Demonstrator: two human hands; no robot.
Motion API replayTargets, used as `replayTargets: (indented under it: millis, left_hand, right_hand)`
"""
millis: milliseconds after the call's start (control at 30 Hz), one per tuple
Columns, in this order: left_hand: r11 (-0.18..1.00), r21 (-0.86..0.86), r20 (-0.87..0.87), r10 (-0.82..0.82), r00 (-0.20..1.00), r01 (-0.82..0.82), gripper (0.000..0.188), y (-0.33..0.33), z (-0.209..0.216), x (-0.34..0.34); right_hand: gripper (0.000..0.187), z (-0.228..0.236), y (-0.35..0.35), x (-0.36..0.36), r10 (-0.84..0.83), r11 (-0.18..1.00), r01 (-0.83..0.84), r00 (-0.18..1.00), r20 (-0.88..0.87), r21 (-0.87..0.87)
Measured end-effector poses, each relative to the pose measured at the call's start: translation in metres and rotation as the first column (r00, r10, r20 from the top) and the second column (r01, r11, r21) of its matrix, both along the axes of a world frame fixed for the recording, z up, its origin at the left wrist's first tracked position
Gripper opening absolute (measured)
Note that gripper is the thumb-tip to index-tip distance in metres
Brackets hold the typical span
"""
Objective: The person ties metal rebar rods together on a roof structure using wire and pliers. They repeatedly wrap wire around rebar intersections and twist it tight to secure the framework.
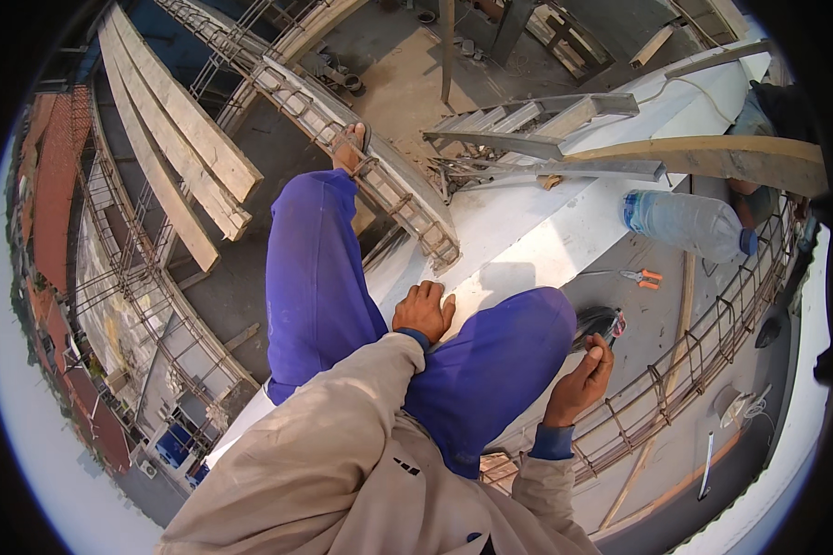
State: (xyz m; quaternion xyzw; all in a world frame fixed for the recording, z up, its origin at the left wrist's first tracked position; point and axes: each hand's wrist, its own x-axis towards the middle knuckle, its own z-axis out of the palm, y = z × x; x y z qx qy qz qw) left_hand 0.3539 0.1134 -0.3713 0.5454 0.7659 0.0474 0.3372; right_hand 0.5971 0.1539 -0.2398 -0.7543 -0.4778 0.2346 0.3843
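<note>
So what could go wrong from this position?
The person sits astride a white beam high above rooftops, the left hand braced on it; a slip could mean a fall. The right hand pinches a small dark tool that could drop. The plastic bottle and pliers lie loose nearby and might roll or slide off.

Left hand (424,312) rests flat on the white slab (528,240) between blue-trousered knees; right hand (583,379) pinches a small dark object (598,324) (unclear what) beside a rebar cage (685,370).
</note>
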Motion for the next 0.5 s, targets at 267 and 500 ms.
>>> replayTargets:
  millis: [267, 500]
  left_hand:
    - [0.999, -0.013, 0.038, -0.042, 0.998, 0.042, 0.040, -0.001, -0.002, -0.004]
    - [0.998, 0.064, 0.096, 0.013, 0.995, -0.019, 0.043, -0.008, -0.004, -0.008]
  right_hand:
    - [0.021, -0.007, 0.031, -0.069, 0.122, 0.974, -0.156, 0.972, 0.199, 0.165]
    - [0.018, 0.003, 0.007, -0.090, 0.101, 0.963, -0.176, 0.938, 0.331, 0.205]
